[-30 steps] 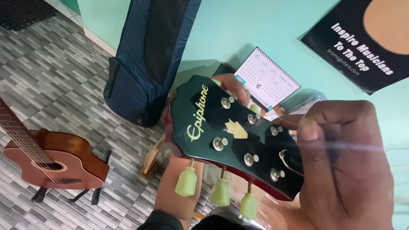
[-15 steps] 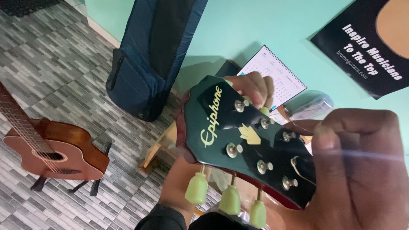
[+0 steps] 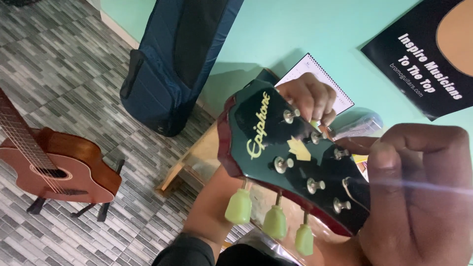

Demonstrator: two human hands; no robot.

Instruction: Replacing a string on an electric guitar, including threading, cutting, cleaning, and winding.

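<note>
- Since the earlier frames the guitar headstock (image 3: 290, 157) has drifted toward 3 o'clock and sits fuller in view, and the left hand (image 3: 310, 98) has come over its far edge where before it was mostly hidden behind.
- That left hand, at 1 o'clock of the headstock, has its fingers curled together onto an upper tuning key (image 3: 315, 123), pinching it as far as can be seen.
- The right hand (image 3: 419, 197), at 3 o'clock, has thumb and forefinger pressed together; whether they pinch a string I cannot tell.
- The headstock looks stiff, glossy and slick; the neck is probably the safest hold, while the pale green tuning pegs (image 3: 273, 221) at 6 o'clock look small and breakable.
- An acoustic guitar (image 3: 59, 167) on its stand is at 9 o'clock, and a blue gig bag (image 3: 172, 64) leans at 11 o'clock.
</note>
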